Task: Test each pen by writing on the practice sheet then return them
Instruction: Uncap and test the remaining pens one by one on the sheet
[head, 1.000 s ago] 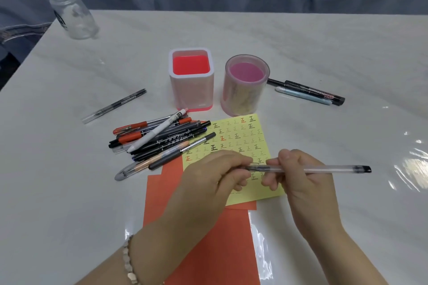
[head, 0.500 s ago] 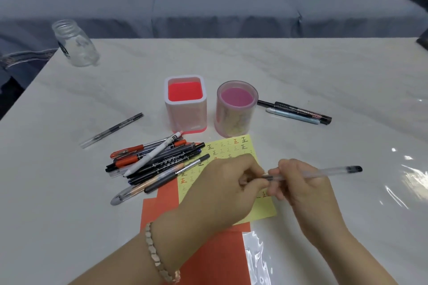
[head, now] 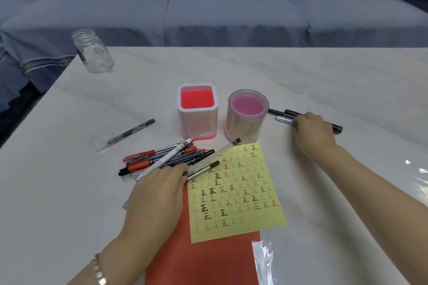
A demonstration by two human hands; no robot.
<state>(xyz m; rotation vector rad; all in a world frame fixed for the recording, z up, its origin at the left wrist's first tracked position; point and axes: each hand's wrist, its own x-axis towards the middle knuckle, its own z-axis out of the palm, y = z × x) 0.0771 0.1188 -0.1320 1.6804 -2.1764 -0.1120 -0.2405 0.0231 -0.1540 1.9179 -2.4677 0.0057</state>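
Pens (head: pixel 148 164) lay in a loose pile on the marble table (head: pixel 324 76), their near ends under the left hand (head: pixel 159 190), which rested palm down with its fingers fairly straight. A clear pen with a black cap (head: pixel 222 149) ran out from beneath those fingertips toward the round pink holder (head: pixel 247 122); whether the hand pinched it or only lay upon it could not be told. A grey pen (head: pixel 206 169) poked out just beside it. Immediately right of the left hand, between the two hands, sat the yellow practice sheet (head: pixel 236 192), marked with rows of black and red characters and lying on red paper (head: pixel 203 259). The right hand (head: pixel 312 129) reached out beyond the sheet, just right of the round holder, its fingers curled round a pale blue pen (head: pixel 283 119); a black marker (head: pixel 278 112) passed beneath its knuckles, and whether that too was gripped was unclear. A square holder (head: pixel 196 127) with a red inside stood beyond the left hand. Farther left lay a lone clear pen (head: pixel 126 134), and well beyond it stood a glass jar (head: pixel 93 52).
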